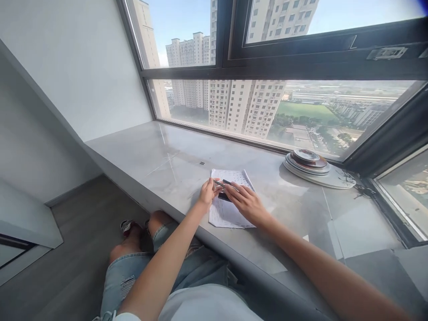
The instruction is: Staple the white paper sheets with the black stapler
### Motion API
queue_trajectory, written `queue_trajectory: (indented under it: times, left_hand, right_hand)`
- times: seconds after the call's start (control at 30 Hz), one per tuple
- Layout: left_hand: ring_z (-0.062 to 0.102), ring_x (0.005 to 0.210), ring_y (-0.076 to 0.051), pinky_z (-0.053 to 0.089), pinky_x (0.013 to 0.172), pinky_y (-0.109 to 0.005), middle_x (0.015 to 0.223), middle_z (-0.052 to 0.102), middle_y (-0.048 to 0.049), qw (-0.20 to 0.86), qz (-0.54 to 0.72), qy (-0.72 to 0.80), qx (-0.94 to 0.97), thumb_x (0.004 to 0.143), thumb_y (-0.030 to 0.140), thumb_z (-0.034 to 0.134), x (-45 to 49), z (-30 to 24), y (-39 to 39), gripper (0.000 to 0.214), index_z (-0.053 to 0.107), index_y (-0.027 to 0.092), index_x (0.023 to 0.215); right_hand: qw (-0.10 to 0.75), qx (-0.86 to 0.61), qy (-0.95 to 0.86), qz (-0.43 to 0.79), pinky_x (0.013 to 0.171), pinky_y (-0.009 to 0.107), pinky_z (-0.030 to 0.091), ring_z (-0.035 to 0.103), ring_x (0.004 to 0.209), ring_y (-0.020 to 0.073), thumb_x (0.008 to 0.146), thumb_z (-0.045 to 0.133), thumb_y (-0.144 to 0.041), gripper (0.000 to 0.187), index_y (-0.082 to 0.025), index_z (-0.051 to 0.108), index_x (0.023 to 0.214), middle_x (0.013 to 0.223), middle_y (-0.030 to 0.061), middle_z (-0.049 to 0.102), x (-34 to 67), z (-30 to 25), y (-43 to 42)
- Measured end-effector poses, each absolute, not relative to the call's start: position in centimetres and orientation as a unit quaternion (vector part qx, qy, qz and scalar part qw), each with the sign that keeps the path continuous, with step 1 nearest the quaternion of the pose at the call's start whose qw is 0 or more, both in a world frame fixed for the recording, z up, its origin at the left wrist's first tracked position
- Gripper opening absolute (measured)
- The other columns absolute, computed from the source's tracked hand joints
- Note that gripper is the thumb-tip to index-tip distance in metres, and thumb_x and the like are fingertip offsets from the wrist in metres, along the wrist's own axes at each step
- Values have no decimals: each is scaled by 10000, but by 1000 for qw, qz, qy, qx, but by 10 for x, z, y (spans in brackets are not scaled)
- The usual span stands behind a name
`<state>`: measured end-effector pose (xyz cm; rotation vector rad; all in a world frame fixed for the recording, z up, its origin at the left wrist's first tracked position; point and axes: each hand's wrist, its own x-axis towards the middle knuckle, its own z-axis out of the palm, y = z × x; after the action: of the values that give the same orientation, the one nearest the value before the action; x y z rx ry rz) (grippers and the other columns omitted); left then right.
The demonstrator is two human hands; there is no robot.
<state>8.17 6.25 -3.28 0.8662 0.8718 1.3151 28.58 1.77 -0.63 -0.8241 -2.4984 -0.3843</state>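
Observation:
Both hands meet over printed sheets of paper (230,215) that lie on the sill. Between them is a small black-and-metal tool, by its look an opened stapler (224,196), with a dark lower arm, a thin metal bar and a black upper arm spread apart. My left hand (207,193) is closed, thumb and fingers pinching the left end near the metal bar. From the right, my right hand (246,201) curls over the stapler, its fingers hiding part of it. Beyond the paper lie two tiny dark strips (202,163), perhaps staples.
A wide grey stone sill (187,154) runs along the window (247,107). At the right stands a stack of plates (306,166) near the window frame, with dark stringy bits beside it. My legs (133,267) are below the sill's front edge.

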Motion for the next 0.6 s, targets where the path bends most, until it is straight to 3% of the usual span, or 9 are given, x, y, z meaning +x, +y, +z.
queue_trajectory:
  times: [0.13, 0.27, 0.43, 0.53, 0.6]
  left_hand:
    - [755, 1050, -234, 575, 1021, -409, 1121, 745, -163, 634, 564, 363, 384, 1029, 448, 536, 80, -32, 62, 297, 613, 161, 1035]
    - [763, 1048, -237, 565, 1058, -459, 1138, 741, -185, 591, 605, 379, 375, 1038, 301, 508, 80, -32, 63, 162, 570, 155, 1064]
    - [768, 1031, -254, 599, 986, -470, 1161, 744, -181, 416, 657, 438, 451, 1054, 416, 517, 79, -22, 55, 288, 547, 171, 1201]
    - [780, 966, -260, 631, 883, -423, 1076, 771, -157, 347, 667, 445, 486, 1012, 504, 585, 79, -12, 45, 377, 581, 176, 1198]
    - [784, 852, -242, 636, 782, -376, 1009, 787, -124, 336, 647, 439, 525, 978, 534, 634, 81, -7, 39, 402, 601, 190, 1185]
  right_hand:
    - [267, -331, -900, -96, 1115, 517, 445, 443, 1477, 312, 944, 432, 20, 606, -218, 538, 1491, 1578, 94, 516, 284, -3, 16]
    - [357, -445, -821, 14, 1031, 484, 491, 588, 1279, 309, 798, 490, 33, 600, -205, 644, 1327, 1378, 94, 674, 279, -4, 19]
    - [371, -521, -739, 211, 799, 365, 504, 657, 904, 247, 773, 592, -133, 322, -194, 699, 1071, 1004, 57, 732, 277, -7, 24]
    - [350, -533, -740, 216, 793, 360, 497, 646, 882, 243, 803, 633, -191, 227, -193, 694, 1021, 946, 54, 715, 279, -10, 26]
    - [370, -526, -746, 171, 853, 405, 516, 647, 966, 277, 858, 680, -286, 251, -198, 692, 1093, 1024, 83, 716, 280, -9, 25]
